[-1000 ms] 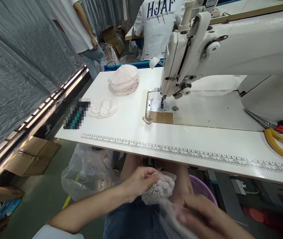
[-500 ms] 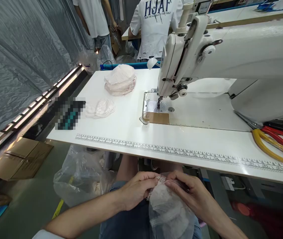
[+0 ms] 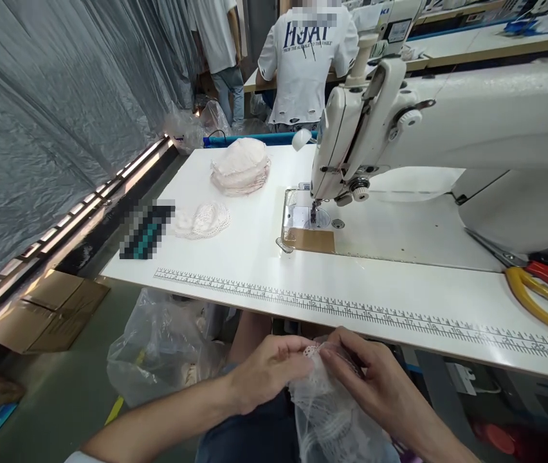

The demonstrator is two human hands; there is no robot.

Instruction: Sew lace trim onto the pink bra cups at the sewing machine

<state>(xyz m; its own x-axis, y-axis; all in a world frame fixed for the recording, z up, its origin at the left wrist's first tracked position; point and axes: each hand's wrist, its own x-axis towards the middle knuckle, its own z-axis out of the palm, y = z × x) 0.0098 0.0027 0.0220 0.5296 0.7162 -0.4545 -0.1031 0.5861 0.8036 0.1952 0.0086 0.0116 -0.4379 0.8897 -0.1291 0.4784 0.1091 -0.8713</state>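
Over my lap, below the table's front edge, both hands pinch the top of a sheer white lace piece [image 3: 334, 411]. My left hand [image 3: 271, 372] grips its scalloped edge between thumb and fingers. Close beside it, my right hand [image 3: 368, 376] is closed on the same edge. The lace hangs down between my legs; it looks layered, and I cannot tell whether a clear bag surrounds it. On the table, a single lace piece [image 3: 211, 220] lies flat at the left, and a stack of pale lace pieces [image 3: 241, 166] sits behind it.
A white sewing machine [image 3: 399, 128] stands at the right of the white table [image 3: 255, 257], which has a printed ruler along its front. Scissors [image 3: 525, 283] lie at the right. A clear plastic bag [image 3: 158, 354] and a cardboard box [image 3: 49, 312] are on the floor. Two people are beyond.
The view has shifted slightly, so the table sits a little lower and to the right. My hands stay on the lace edge, with the fingers slightly moved. The standing person has changed posture.
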